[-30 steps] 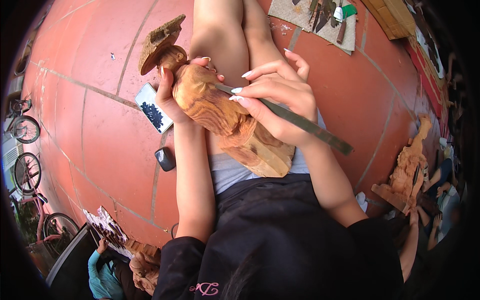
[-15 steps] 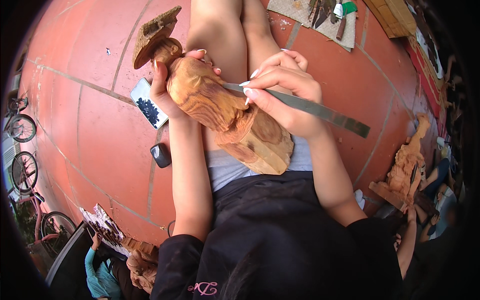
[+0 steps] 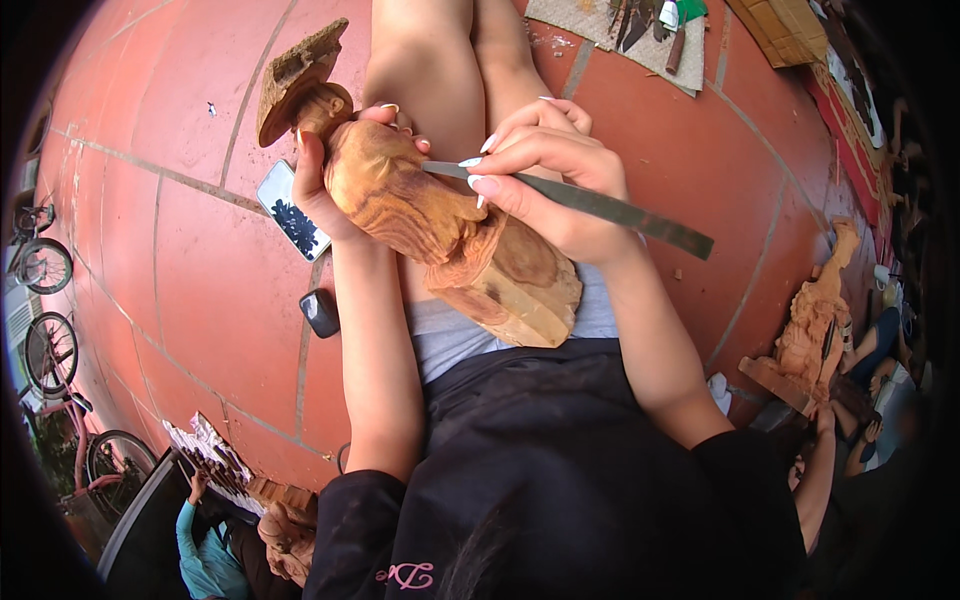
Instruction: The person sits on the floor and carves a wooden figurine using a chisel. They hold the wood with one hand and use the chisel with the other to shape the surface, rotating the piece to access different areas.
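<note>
Across my lap lies a carved wooden figurine (image 3: pixel 385 190) with a wide rough hat and a block-like base near my waist. My left hand (image 3: pixel 318 180) is wrapped around its upper part, just below the hat, with fingertips showing on the far side. Between the thumb and fingers of my right hand (image 3: pixel 560 180) is a flat, narrow metal blade tool (image 3: pixel 620 210), with no separate handle in view. Its tip touches the side of the figurine's body, close to my left fingertips; the other end points out to the right.
On the red tiled floor (image 3: pixel 200 290), a phone (image 3: pixel 292 212) and a small black case (image 3: pixel 320 312) lie left of my arm. A mat (image 3: pixel 570 15) with several carving tools is at the upper right. Other people with wooden carvings (image 3: pixel 808 320) sit at both sides; bicycles (image 3: pixel 45 262) stand far left.
The figurine, both hands and the blade tool appear slightly further left, and the background has shifted a little too. The blade's tip stays against the figurine; both holds are unchanged.
</note>
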Demonstrator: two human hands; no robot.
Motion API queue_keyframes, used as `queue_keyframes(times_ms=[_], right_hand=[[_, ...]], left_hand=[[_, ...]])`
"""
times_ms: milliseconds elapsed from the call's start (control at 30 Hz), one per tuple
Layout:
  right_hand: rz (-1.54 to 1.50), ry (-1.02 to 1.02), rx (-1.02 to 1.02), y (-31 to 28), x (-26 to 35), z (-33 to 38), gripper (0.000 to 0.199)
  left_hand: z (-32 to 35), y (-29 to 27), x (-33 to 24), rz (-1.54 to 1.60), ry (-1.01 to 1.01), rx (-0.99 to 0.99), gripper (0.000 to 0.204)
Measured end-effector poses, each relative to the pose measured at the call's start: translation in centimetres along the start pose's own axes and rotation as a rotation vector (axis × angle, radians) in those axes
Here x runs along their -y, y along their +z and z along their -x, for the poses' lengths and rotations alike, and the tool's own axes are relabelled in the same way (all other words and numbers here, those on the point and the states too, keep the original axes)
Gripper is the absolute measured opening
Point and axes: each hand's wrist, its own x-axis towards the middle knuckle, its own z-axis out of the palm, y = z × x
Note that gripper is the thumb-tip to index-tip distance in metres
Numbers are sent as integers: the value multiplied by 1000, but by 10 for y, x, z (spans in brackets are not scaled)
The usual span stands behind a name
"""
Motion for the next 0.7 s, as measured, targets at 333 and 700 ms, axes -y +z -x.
queue_keyframes(times_ms=[333,700], right_hand=[[25,-36,32,-6,-9,4,8],[41,-27,62,-13,-15,7,9]], left_hand=[[0,0,-1,-26,-68,-10,75],[1,5,-2,10,-115,50,74]])
